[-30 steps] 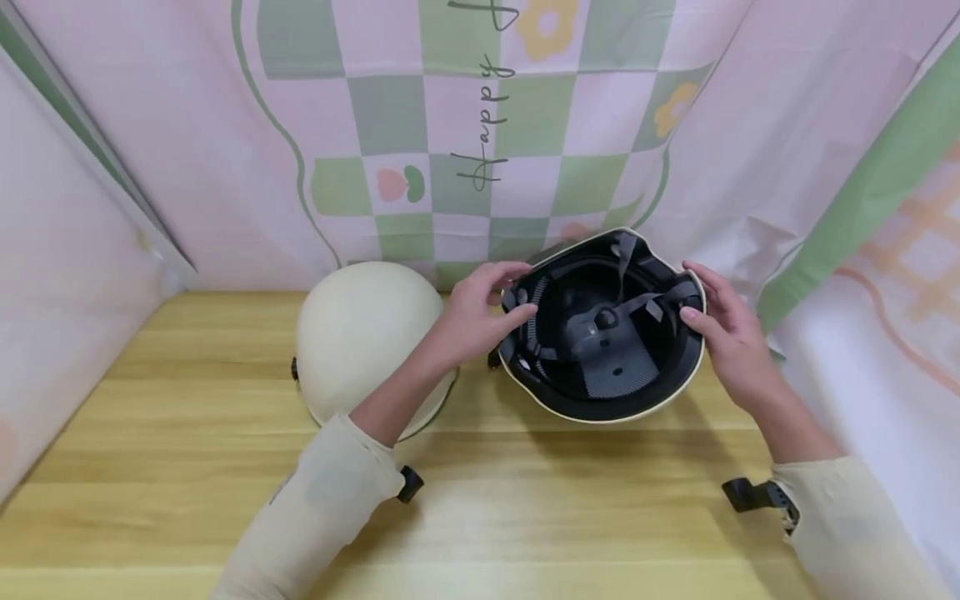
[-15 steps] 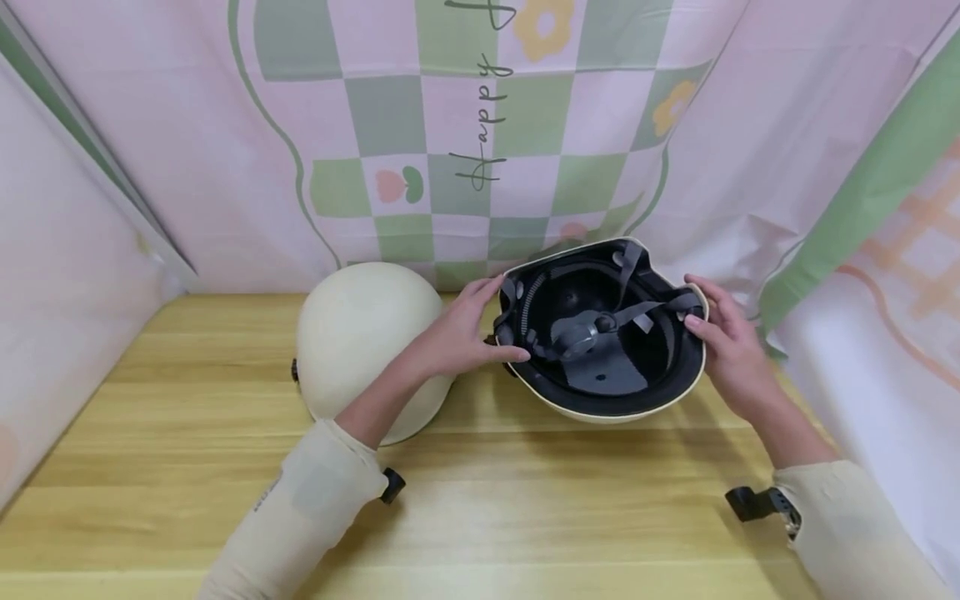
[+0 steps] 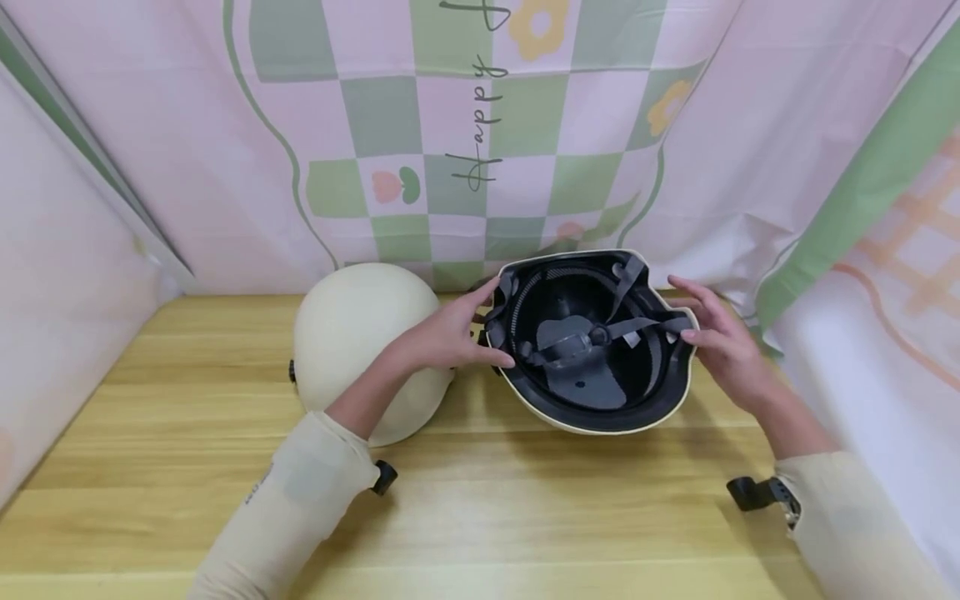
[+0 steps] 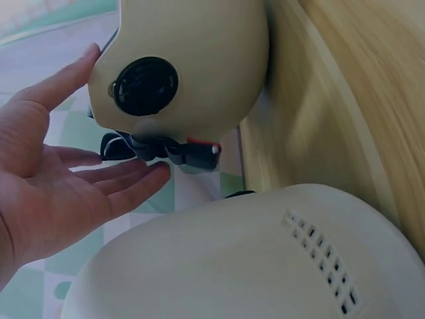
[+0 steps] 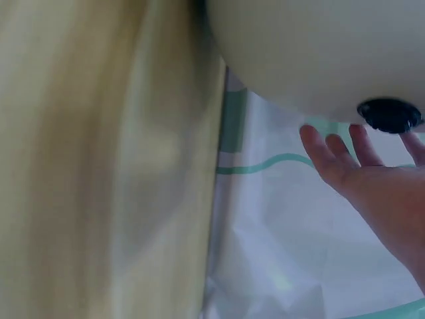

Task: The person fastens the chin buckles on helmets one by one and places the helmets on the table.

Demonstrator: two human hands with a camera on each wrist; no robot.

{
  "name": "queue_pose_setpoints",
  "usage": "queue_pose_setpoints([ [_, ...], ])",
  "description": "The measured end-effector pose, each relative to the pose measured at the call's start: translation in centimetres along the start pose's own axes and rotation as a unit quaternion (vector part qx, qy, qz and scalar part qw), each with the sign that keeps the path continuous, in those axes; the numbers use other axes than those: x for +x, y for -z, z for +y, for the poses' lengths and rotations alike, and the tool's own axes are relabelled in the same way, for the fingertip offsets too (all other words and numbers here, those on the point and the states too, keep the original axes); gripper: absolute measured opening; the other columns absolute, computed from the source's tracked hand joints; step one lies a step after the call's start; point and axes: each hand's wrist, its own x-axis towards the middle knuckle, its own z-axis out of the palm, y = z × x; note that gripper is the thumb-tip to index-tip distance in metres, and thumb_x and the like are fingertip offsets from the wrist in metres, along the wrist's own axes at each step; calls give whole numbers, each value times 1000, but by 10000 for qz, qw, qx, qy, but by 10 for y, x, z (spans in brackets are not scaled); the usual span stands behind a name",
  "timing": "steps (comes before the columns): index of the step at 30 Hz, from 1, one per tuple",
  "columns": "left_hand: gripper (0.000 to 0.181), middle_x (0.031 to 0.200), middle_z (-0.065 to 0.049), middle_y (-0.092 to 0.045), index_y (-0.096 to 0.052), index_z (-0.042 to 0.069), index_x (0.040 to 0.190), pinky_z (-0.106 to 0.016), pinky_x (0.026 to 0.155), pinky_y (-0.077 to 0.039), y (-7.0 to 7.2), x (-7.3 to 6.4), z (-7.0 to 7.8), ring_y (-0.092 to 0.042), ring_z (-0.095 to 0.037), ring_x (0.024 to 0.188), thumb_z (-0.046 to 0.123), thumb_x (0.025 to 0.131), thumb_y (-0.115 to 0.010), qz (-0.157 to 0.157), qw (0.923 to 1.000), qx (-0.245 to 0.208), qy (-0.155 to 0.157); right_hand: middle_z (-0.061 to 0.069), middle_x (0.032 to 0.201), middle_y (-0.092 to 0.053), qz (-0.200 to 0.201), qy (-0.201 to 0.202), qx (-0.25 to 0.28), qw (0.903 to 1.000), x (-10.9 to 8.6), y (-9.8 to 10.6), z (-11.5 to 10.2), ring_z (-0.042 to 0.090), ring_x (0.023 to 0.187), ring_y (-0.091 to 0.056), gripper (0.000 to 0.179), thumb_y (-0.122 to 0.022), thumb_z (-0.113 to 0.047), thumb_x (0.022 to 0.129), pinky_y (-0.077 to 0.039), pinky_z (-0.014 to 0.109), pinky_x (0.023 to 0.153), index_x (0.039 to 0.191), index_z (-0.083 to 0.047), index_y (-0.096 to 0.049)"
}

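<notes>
A cream helmet point(image 3: 577, 422) lies upside down and slightly tilted at the wooden table point(image 3: 525, 508), showing its black padding and grey straps. My left hand point(image 3: 453, 337) is at its left rim, thumb near the edge and fingers spread. In the left wrist view, those fingers reach under a black strap and buckle point(image 4: 192, 154) below a round black knob point(image 4: 146, 86). At the opposite side my right hand point(image 3: 723, 354) has its thumb at the rim and its fingers loosely extended; in the right wrist view, fingertips sit beside another black knob point(image 5: 390, 115).
A second cream helmet point(image 3: 360, 333) stands dome up to the left, partly behind my left forearm. Its vent holes point(image 4: 325, 259) show in the left wrist view. A checkered curtain point(image 3: 450, 125) hangs along the table's back edge.
The upturned helmet has turned and shifted slightly left and nearer to me. My left hand has moved left and spread its fingers; the right hand's grip on the rim has loosened.
</notes>
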Motion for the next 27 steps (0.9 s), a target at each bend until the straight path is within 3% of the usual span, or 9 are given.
queue_pose_setpoints([
  [3, 113, 162, -20, -34, -5, 13, 168, -45, 113, -44, 0, 1, -1, -47, -35, 141, 18, 88, -85, -41, 9996, -271, -26, 7, 129, -62, 19, -45, -316, 9995, 6, 3, -4, 15, 112, -60, 71, -31, 19, 91, -54, 21, 84, 151, -12, -51],
  [7, 110, 160, -18, -38, -9, 14, 168, -42, 110, -46, -1, 3, -1, -49, -33, 139, 17, 88, -85, -30, 9991, -410, -62, -2, 136, -59, -180, -198, -736, 9969, 10, 10, -5, 16, 121, -49, 74, -32, 17, 91, -49, 19, 88, 153, -17, -52],
  [15, 110, 170, -6, -23, -6, 19, 168, -41, 111, -45, -2, 4, -3, -44, -26, 144, 19, 89, -83, -73, 9990, -435, -123, -6, 138, -54, -430, -594, -912, 9931, 11, 24, -1, 16, 118, -48, 88, -25, 16, 84, -43, 21, 89, 157, -28, -46],
  [18, 110, 170, -8, -24, -5, 21, 169, -43, 110, -45, -2, 5, -3, -43, -27, 145, 18, 90, -83, -139, 9987, -454, -167, -7, 137, -50, -403, -744, -1153, 9897, 11, 26, 0, 16, 116, -44, 89, -25, 14, 85, -38, 24, 89, 158, -32, -44],
  [27, 111, 166, -11, -29, -6, 22, 168, -45, 111, -45, -2, 6, -4, -44, -29, 142, 20, 89, -83, -168, 9988, -442, -97, -5, 137, -48, -376, -584, -1412, 9875, 13, 25, 1, 16, 118, -44, 90, -29, 13, 82, -35, 26, 91, 160, -30, -41],
])
